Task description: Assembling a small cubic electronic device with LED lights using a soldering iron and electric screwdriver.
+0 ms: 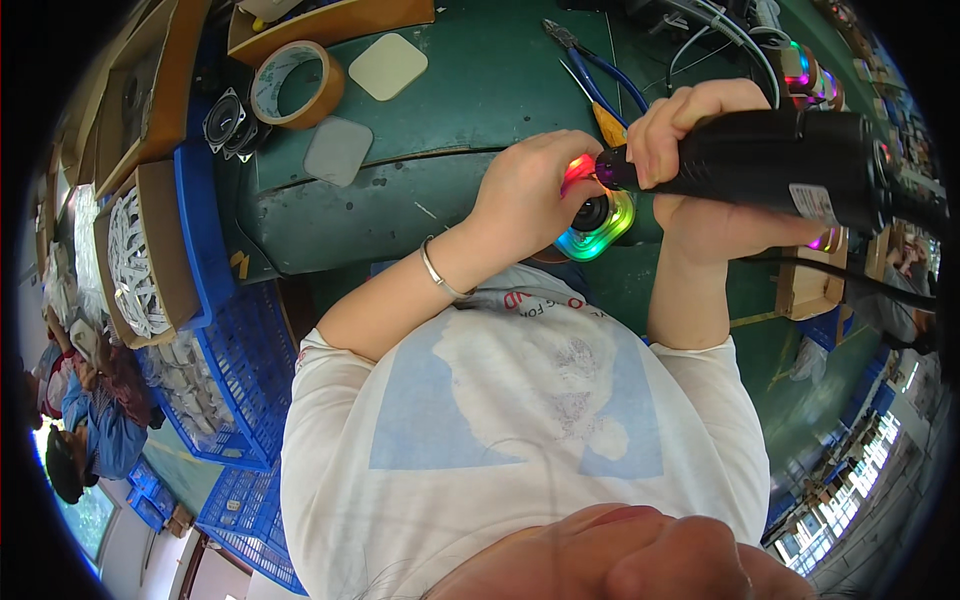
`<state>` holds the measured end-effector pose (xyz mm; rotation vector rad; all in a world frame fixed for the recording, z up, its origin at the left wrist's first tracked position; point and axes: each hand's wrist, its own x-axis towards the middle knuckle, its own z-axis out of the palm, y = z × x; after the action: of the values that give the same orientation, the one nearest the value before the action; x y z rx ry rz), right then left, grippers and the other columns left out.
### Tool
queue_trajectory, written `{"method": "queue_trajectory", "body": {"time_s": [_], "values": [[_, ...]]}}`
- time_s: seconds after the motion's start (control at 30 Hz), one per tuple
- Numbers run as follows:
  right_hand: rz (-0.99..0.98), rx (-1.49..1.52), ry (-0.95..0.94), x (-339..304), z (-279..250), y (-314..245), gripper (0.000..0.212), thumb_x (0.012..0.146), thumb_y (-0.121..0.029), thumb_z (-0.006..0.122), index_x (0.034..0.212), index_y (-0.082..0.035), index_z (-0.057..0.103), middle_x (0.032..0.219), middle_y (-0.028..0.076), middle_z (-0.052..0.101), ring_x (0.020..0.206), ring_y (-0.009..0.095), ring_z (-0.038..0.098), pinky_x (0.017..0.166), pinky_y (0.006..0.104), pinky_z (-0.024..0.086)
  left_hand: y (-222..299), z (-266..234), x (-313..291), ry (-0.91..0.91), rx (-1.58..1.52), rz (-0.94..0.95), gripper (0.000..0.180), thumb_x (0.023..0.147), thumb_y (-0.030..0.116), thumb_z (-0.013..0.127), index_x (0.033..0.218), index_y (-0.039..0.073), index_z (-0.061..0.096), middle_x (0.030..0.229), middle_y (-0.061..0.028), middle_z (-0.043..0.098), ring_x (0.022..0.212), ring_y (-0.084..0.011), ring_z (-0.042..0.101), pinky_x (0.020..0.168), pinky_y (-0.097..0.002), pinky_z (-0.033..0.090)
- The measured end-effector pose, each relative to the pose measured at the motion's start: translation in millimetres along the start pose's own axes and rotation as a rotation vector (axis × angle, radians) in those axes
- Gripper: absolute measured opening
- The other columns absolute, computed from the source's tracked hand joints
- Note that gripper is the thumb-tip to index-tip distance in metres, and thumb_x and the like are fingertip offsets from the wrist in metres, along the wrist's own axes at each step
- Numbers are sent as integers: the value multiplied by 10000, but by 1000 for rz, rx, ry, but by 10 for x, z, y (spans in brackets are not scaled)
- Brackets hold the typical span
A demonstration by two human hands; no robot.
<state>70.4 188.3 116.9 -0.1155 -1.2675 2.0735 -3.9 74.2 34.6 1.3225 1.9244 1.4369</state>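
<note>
My left hand [530, 190] is closed on a small speaker [617, 222] whose translucent rim glows red, yellow, green and blue. A dark round cone shows in its middle. Wrapped around a thick black electric screwdriver [765, 150] is my right hand [700, 228]. The tool lies nearly level, its narrow tip pointing left at the speaker beside my left fingers. Those fingers hide part of the speaker, and the exact contact at the tip cannot be made out. A black cable [840, 278] runs near the tool at right.
Beyond my hands lie blue-handled cutters [610, 75] and an orange-handled tool [607, 122]. A tape roll [325, 95], a cream panel [388, 67], a grey panel [338, 152] and loose speaker drivers [228, 122] are at left. A blue crate [240, 365] stands lower left. People sit far left.
</note>
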Motion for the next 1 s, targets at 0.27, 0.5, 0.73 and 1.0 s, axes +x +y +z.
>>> {"method": "queue_trajectory", "body": {"time_s": [0.27,0.5,0.73,1.0], "values": [[-251,35,267,-253,-817,-497,1022,635,-985,360,933,-44,625,646,47,495,549,183,424,605,335,343,-4,-263,-9,-11,114,10,207,781,138,732,952,58,649,924,-117,667,856,-333,648,732,-396,527],[-525,-334,652,-752,-1607,-338,709,885,-699,419,1049,-25,567,860,119,585,857,284,570,933,466,439,-461,-1059,179,279,756,44,350,785,154,744,1091,27,631,1111,-176,642,1049,-360,594,903,-427,485],[-168,-367,888,-955,-1260,97,402,1023,-242,472,1298,50,445,1207,208,588,1218,322,538,1008,470,476,-591,-1083,161,205,916,-110,428,790,123,731,1178,23,578,1196,-194,591,1084,-384,568,931,-445,475],[300,-275,490,-1046,-1312,308,418,1051,-326,362,1199,29,526,994,160,654,823,214,654,719,310,532,-87,-782,8,202,541,290,436,663,184,823,1035,60,633,1181,-144,632,1064,-328,616,926,-418,506]]}}
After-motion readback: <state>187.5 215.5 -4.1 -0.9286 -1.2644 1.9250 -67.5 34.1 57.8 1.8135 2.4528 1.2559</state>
